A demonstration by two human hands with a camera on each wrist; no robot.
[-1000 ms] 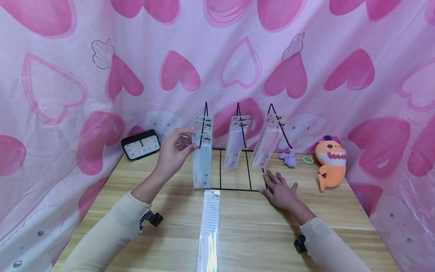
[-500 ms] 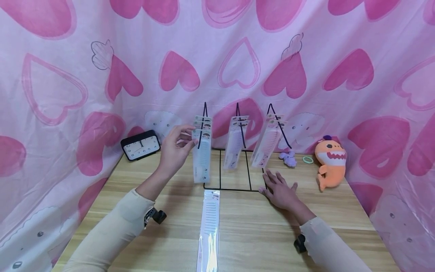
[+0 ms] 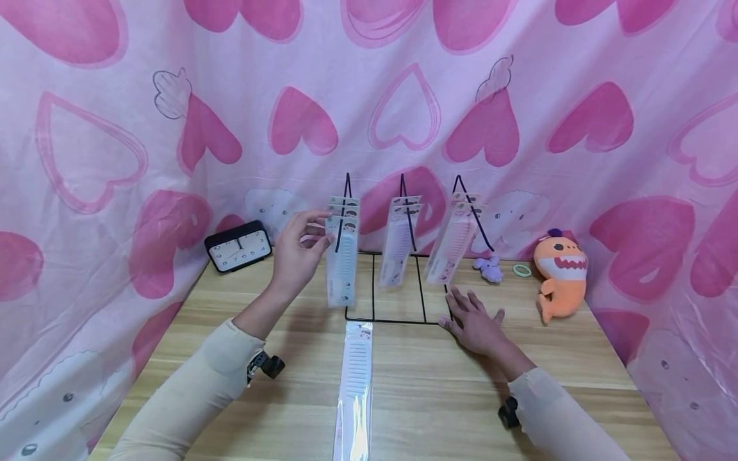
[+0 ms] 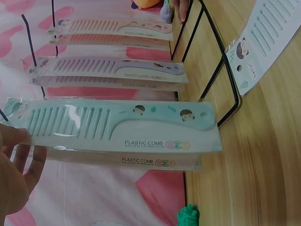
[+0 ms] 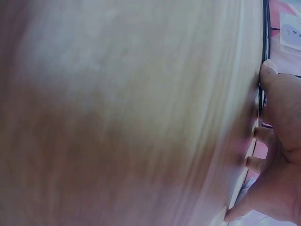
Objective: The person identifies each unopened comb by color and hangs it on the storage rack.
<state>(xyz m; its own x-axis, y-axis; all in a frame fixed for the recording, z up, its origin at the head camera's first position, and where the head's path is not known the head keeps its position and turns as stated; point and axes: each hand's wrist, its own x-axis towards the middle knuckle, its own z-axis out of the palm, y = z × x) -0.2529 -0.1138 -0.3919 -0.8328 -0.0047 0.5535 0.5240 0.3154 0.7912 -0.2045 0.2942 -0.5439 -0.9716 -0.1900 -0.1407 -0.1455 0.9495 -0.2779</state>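
Note:
A black wire rack [image 3: 373, 288] with three hooks stands at the back of the wooden table [image 3: 415, 397]. My left hand [image 3: 323, 235] pinches the top of a packaged green comb [image 3: 342, 269] hanging on the left hook, in front of other green packets. In the left wrist view the fingers [image 4: 21, 162] hold the green comb [image 4: 122, 125] by its toothed end. Purple combs [image 3: 398, 246] hang on the middle hook and pink combs [image 3: 452, 246] on the right one. My right hand [image 3: 469, 314] lies flat on the table by the rack's right front corner. A white packaged comb [image 3: 354, 384] lies in front of the rack.
A black clock [image 3: 239, 246] stands at the back left. A small purple toy [image 3: 489, 269], a green ring [image 3: 522, 270] and an orange shark plush [image 3: 559, 275] sit at the back right. A pink heart curtain [image 3: 86, 160] encloses the table on three sides.
My left hand has moved the green comb packet up and back along the left hook, closer to the others hanging there. The right hand has stayed still.

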